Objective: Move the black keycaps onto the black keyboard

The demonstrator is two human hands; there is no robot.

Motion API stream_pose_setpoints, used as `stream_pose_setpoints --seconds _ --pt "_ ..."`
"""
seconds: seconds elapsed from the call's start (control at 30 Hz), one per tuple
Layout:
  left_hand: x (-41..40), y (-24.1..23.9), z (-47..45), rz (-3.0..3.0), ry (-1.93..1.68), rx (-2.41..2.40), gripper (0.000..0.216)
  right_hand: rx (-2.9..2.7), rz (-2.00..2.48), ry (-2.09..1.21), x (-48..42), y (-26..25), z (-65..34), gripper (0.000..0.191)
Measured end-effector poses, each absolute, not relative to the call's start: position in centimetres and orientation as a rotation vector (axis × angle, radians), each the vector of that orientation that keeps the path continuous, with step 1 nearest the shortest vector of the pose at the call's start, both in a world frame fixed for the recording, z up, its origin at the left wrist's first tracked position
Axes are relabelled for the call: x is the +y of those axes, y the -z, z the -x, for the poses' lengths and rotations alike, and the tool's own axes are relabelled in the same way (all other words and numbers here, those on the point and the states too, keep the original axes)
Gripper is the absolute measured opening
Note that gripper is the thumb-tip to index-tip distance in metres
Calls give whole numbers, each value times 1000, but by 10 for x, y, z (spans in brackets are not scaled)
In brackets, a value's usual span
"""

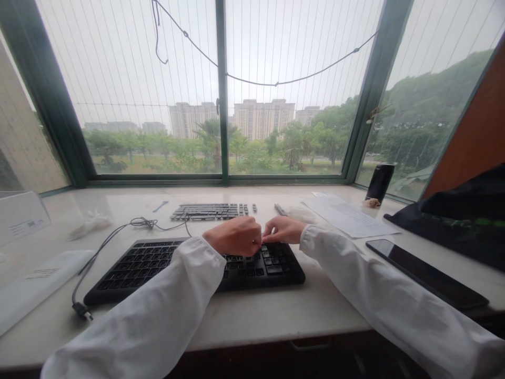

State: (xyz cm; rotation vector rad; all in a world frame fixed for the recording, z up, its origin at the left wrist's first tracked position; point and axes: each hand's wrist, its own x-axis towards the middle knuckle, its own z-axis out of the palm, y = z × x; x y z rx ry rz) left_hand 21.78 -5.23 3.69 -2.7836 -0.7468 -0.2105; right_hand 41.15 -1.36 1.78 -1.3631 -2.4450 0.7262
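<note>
Before the window: a pale counter lies under my head view, with a black keyboard resting flat near its front edge.
Keyboard: at its left part I see rows of square sockets without caps; the middle is partly hidden from me by the left hand and sleeve.
Left hand: over the upper middle of the keyboard, back turned up, fingers curled inward; its fingertips are hidden, so I cannot tell what it grips.
Right hand: over the keyboard's upper right, thumb and forefinger brought near each other right beside the left hand; I cannot tell whether they pinch anything.
Loose keycaps: set out in rows beyond the keyboard, well short of the window frame.
Cable: bunched behind the keyboard, then running round its left end to a USB plug.
Left side: I have a crumpled clear bag, a white packet and a small blue tool.
Right side: a phone lies near the right sleeve, a paper sheet beyond it, a black cylinder upright by the glass.
</note>
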Motion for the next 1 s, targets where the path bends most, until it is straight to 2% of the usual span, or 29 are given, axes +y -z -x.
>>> stream_pose_setpoints --seconds 0.17,0.37,0.53,0.83,1.0 --pt "-52 -34 -218 2808 208 -787 28 -2484 1323 -634 -13 -12 -410 19" --pt "-46 -38 -207 2883 373 -782 25 -2379 1276 -713 -14 -14 -418 28" --pt "-35 -39 -200 2712 576 -969 29 -2245 1239 -574 -18 -32 -424 31" --pt "-24 -31 -198 2479 569 -1138 38 -2495 991 -458 -29 -21 -413 23" --pt "-16 -26 -190 2397 497 -1463 34 -2193 1124 -266 -15 -18 -421 29"
